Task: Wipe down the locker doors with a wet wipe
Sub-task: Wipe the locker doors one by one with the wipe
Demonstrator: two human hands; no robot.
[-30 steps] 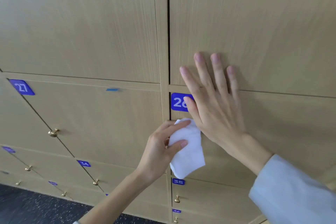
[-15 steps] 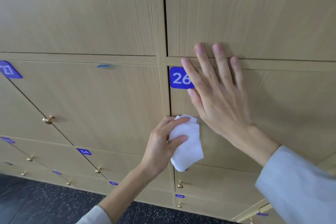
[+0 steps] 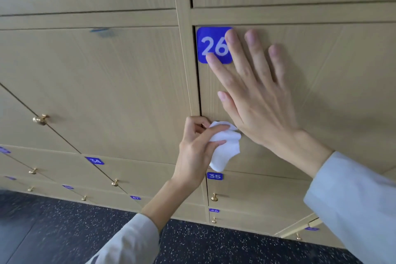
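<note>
The left hand (image 3: pixel 198 148) reaches up from below with its fingers curled round a white wet wipe (image 3: pixel 225 146), pinching its upper end between thumb and fingers against the left edge of a tan locker door (image 3: pixel 321 92). The wipe is bunched at the top where the fingers hold it and hangs loose beneath them, so its long axis runs roughly up and down, the free end pointing down and slightly right, just clear of the door's lower edge. The right hand (image 3: pixel 255 94) lies flat on the same door just above and to the right of the wipe, fingers straight and a little spread, pointing up and to the left, the palm pressed to the wood; the heel of this hand sits just beside the wipe's upper right corner, and whether the two touch cannot be told. The index and middle fingertips overlap a blue number plate (image 3: pixel 211 45) reading 26 at the door's top left corner. Both wrists come out of pale grey-blue sleeves (image 3: pixel 351 203). Straight below the left hand a smaller blue plate (image 3: pixel 214 176) reads 35 on the next door down, with a brass knob (image 3: pixel 214 197) under it. Well to the left of the hands another brass knob (image 3: pixel 40 119) sits on the neighbouring door, and lower left a plate (image 3: pixel 95 160) reads 34. Below the lockers runs a dark speckled floor (image 3: pixel 214 246).
</note>
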